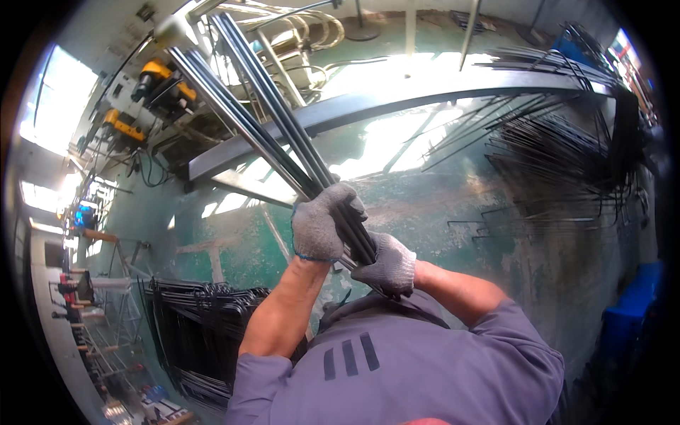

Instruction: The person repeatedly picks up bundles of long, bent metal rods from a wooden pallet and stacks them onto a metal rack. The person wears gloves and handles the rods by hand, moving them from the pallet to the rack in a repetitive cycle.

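Observation:
A bundle of long dark metal rods [283, 131] runs from my body up and away to the far left, splayed into two groups toward its far end. My left hand [320, 223], in a grey knit glove, is wrapped round the bundle near its lower part. Lower down and to the right, my right hand [388, 265], gloved alike, is closed round the near end of the rods. The bundle passes above a long grey metal beam [375, 113] that crosses the view. My palms and the rods' near tips are partly hidden by the gloves.
Stacked black bent rods [205, 312] stand at the lower left. More thin dark rods [559, 149] hang or lie in a heap at the right. Yellow-and-black machines [159, 81] are at the far left, with coiled pale hoses [312, 32] beyond. A blue bin [634, 304] sits at the right.

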`<state>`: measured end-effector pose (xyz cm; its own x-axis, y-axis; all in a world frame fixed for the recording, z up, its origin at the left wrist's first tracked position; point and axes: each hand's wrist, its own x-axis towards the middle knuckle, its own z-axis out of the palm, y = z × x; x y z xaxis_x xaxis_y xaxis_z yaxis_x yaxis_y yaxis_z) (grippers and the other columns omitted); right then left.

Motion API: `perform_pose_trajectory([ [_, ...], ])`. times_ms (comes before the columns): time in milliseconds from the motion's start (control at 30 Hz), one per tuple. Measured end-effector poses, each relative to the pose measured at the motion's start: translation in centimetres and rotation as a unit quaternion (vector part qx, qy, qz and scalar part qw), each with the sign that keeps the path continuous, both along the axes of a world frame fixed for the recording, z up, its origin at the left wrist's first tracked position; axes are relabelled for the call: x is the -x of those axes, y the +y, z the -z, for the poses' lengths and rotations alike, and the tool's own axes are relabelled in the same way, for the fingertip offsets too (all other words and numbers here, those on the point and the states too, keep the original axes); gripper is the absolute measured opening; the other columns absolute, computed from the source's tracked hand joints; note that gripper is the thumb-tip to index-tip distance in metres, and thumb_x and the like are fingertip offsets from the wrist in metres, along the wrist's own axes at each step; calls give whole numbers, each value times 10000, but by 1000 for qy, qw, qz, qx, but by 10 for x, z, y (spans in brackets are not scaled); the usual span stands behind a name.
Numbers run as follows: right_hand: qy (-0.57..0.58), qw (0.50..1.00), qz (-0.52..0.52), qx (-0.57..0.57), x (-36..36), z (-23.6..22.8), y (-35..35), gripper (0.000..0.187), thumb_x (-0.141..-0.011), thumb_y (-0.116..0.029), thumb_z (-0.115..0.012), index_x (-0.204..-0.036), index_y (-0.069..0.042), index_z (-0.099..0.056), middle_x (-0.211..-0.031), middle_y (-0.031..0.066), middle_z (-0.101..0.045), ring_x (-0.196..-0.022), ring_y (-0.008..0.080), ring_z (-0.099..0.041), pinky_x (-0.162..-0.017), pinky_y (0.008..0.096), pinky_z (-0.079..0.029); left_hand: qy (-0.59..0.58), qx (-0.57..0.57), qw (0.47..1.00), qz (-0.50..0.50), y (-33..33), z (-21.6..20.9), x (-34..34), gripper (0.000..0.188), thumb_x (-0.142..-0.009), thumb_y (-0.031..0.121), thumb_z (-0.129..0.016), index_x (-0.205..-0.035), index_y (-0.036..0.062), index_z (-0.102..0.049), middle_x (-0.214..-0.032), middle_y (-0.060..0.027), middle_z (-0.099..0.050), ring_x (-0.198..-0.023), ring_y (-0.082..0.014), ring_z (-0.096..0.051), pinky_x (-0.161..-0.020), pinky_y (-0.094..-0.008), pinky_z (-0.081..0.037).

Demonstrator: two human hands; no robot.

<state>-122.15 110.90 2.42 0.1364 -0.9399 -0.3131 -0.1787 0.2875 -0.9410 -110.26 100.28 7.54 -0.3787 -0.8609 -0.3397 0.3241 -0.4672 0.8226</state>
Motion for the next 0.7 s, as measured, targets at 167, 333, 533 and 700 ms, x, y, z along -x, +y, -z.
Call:
perform_pose_trajectory([
  [167,6,986,160,-37,55,-5,64,435,-712,-210,-830,-1064,-17,-661,-881,65,-678,-829,136,-640,-770,304,-535,-22,-37,979,201,20,14,80,254,-925,168,-665,-1020,-66,-689,-847,-170,-700,-784,-275,-714,-746,-391,-603],
  [333,23,934,356,11,160,-7,136,341,-734,-153,-811,-1000,5,-668,-808,33,-665,-714,133,-636,-641,298,-530,-9,103,917,385,56,38,184,435,-896,185,-741,-1209,-80,-597,-958,-136,-703,-834,-196,-696,-776,-325,-576],
  [533,83,826,557,-31,333,23,238,217,-802,-163,-763,-932,-43,-637,-710,15,-589,-558,130,-550,-501,310,-454,-85,122,892,426,77,67,157,316,-899,114,-708,-1171,-16,-614,-948,-83,-698,-816,-130,-668,-724,-296,-563],
  [700,779,446,431,-90,475,24,279,421,-828,-327,-753,-1126,-34,-711,-1085,215,-730,-930,375,-708,-823,471,-546,-350,186,895,203,87,184,17,341,-820,263,-691,-1077,39,-689,-993,-171,-720,-947,-296,-693,-870,-382,-531],
])
